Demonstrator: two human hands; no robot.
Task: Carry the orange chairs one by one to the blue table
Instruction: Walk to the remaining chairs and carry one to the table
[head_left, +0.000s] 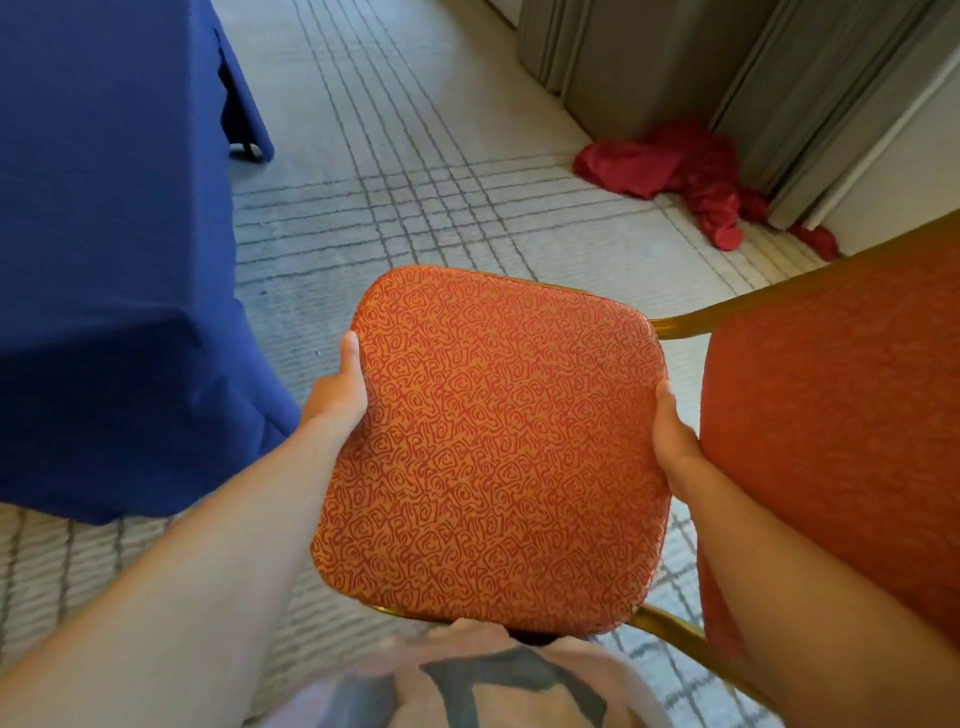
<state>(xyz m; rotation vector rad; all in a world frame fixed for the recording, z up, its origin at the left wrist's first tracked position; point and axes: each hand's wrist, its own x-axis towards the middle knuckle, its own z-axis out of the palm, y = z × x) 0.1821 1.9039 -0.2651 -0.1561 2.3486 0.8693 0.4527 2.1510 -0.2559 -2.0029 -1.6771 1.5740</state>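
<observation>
Chair (493, 447) sits between my hands: left hand (340, 389) and right hand (675, 447) grip its seat edges, blue table (104, 234) near my left.

1 view only: head cam, wide-angle, pitched steeply down and forward; orange chair (488, 447) fills centre at close range, blue table (104, 260) at left edge, carpet (415, 156) beyond, wearer's shirt (467, 686) at bottom.
</observation>
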